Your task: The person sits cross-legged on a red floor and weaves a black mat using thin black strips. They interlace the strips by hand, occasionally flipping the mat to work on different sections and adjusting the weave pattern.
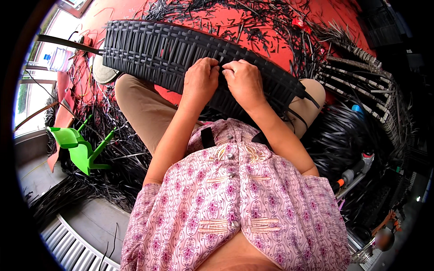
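Observation:
Across my knees lies a long, curved panel woven from flat black strips [149,47], its left end farther from me than its right. My left hand [201,81] rests on the middle of the weave, fingers curled and pressed together. Close beside it, my right hand [243,81] is bent the same way, with its fingertips pinched at the weave. Only a small gap separates the two hands. Both seem to grip a black strip of the panel, though the fingers hide most of it. Loose strip ends [309,97] stick out at the panel's right end.
Cut black scraps [244,31] litter the red floor [332,16]. A green plastic chair [81,147] lies among strips at left, near a white slatted piece [74,246]. At right are a bundle of black strips [337,131], a woven frame [357,81] and a grey power tool [355,174].

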The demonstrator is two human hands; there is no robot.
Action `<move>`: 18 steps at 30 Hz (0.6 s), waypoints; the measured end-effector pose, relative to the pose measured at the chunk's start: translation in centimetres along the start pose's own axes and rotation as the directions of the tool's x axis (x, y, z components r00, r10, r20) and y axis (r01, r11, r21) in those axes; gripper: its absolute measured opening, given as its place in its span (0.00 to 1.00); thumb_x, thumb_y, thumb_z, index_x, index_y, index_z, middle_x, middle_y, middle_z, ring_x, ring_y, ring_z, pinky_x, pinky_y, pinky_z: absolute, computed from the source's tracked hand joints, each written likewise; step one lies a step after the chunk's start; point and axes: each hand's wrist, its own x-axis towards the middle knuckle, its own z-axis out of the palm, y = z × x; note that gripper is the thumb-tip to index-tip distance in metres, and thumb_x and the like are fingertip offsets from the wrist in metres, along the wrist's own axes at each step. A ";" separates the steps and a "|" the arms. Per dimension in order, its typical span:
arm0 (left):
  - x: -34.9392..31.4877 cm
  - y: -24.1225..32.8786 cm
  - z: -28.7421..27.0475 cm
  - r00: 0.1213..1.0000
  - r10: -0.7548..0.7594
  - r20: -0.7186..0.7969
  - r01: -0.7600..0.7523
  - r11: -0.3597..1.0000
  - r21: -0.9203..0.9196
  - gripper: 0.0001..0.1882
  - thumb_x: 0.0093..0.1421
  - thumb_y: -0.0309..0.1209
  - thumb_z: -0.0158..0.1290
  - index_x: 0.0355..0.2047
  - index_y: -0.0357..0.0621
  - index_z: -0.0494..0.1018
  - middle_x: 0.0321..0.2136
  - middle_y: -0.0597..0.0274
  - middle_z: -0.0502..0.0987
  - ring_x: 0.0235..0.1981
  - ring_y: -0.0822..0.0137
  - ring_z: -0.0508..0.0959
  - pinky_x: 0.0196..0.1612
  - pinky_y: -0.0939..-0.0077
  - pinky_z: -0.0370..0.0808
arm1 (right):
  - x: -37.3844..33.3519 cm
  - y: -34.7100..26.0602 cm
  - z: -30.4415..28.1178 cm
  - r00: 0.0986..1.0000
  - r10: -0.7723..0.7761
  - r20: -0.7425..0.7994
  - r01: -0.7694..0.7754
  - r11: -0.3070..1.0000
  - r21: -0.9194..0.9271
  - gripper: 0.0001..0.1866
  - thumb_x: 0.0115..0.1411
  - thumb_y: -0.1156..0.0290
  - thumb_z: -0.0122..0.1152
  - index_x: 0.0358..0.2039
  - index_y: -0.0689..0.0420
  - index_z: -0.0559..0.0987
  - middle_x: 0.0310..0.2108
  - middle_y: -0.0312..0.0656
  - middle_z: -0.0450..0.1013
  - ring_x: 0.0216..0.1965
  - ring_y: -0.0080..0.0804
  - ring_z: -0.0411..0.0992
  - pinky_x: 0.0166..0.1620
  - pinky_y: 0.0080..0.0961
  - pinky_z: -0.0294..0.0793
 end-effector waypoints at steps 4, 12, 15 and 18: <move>0.1 0.3 -1.2 0.997 -0.011 0.075 0.012 1.000 -0.008 0.10 0.61 0.30 0.55 0.40 0.37 0.79 0.35 0.47 0.82 0.39 0.47 0.81 0.45 0.57 0.77 | 0.2 -0.2 0.2 1.000 0.019 0.007 -0.019 1.000 -0.008 0.06 0.58 0.69 0.66 0.33 0.56 0.85 0.32 0.48 0.78 0.35 0.51 0.79 0.41 0.44 0.79; 1.1 -0.2 -2.8 0.958 -0.214 0.189 0.236 0.966 -0.102 0.10 0.59 0.31 0.60 0.35 0.36 0.79 0.30 0.49 0.82 0.33 0.52 0.82 0.39 0.63 0.77 | -0.6 -1.3 -0.9 0.994 -0.060 -0.096 0.063 0.998 0.028 0.10 0.57 0.70 0.68 0.38 0.59 0.81 0.38 0.47 0.77 0.41 0.48 0.78 0.43 0.40 0.78; 1.0 -0.6 -4.7 0.942 -0.311 0.124 0.335 0.883 -0.329 0.07 0.62 0.28 0.59 0.34 0.35 0.77 0.24 0.59 0.78 0.26 0.72 0.75 0.34 0.74 0.73 | -0.5 -2.3 -1.7 0.960 -0.228 -0.162 0.238 0.970 0.043 0.16 0.56 0.74 0.69 0.45 0.59 0.78 0.45 0.47 0.75 0.47 0.46 0.76 0.48 0.38 0.77; 0.9 1.2 -6.6 0.962 -0.241 0.129 0.271 0.906 -0.325 0.06 0.62 0.27 0.58 0.34 0.35 0.77 0.24 0.62 0.76 0.26 0.75 0.73 0.33 0.76 0.73 | 0.7 -2.9 -1.2 0.935 -0.279 -0.218 0.315 0.937 0.153 0.15 0.57 0.73 0.68 0.45 0.59 0.80 0.43 0.46 0.77 0.45 0.47 0.77 0.48 0.38 0.77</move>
